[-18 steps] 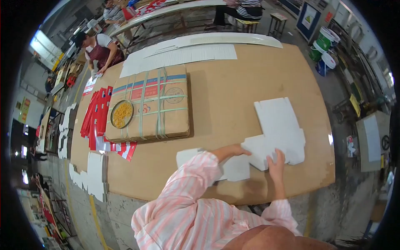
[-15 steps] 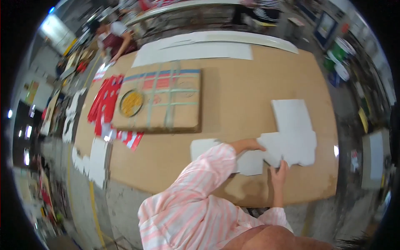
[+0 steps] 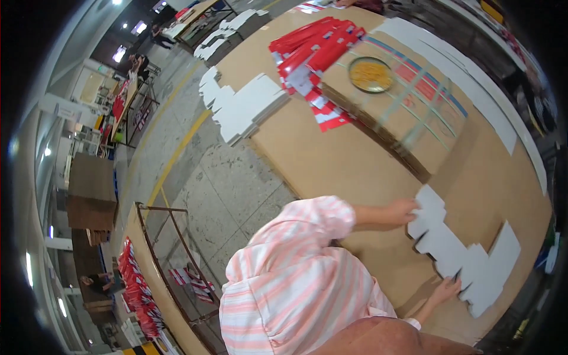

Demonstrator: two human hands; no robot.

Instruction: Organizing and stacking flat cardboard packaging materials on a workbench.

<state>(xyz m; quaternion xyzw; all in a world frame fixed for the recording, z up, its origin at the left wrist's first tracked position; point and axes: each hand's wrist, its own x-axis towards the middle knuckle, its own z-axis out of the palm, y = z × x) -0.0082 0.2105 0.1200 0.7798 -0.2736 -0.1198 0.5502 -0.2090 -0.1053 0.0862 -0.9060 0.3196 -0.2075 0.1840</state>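
A white die-cut cardboard blank (image 3: 444, 239), with notched edges, lies across the near right part of the table, over other white pieces. My left hand (image 3: 404, 211) is closed on its left end. My right hand (image 3: 448, 290) pinches its near edge, close to a slit. Another white cardboard piece (image 3: 504, 248) reaches out at the right. Both arms come from pink-and-white striped sleeves.
A large taped carton (image 3: 408, 118) stands on the brown table (image 3: 337, 171), with a round dish of yellow bits (image 3: 371, 74) on it. Beside it lie red-and-white printed sheets (image 3: 319, 50). White cardboard stacks (image 3: 251, 106) sit at the left edge. A metal-framed table (image 3: 171, 284) stands at left.
The view has swung left and tilted, so the table appears rotated. My left hand has moved to the blank's left end, and the white pieces now form one long strip.
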